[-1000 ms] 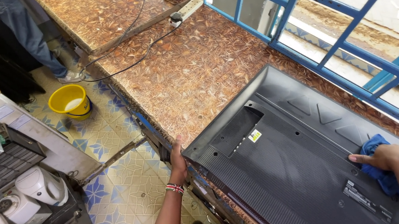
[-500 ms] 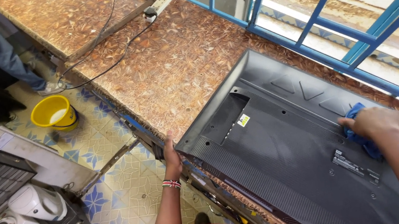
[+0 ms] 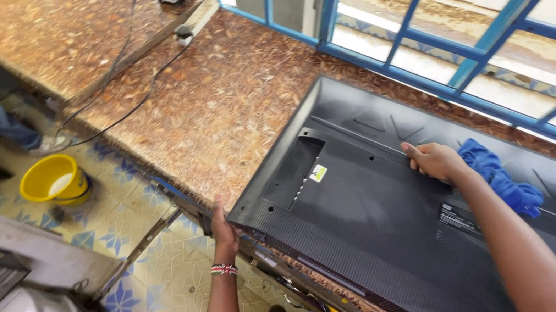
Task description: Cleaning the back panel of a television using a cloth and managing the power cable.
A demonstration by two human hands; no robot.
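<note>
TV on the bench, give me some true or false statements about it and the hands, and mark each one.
1. The TV lies screen down, its black back facing up. True.
2. The right hand holds a blue cloth. True.
3. The left hand rests on the yellow bucket. False: it grips the TV's corner; the bucket stands on the floor, apart.
4. The TV lies on the tiled floor. False: it lies on the brown bench.
5. The cloth is red. False: it is blue.
</note>
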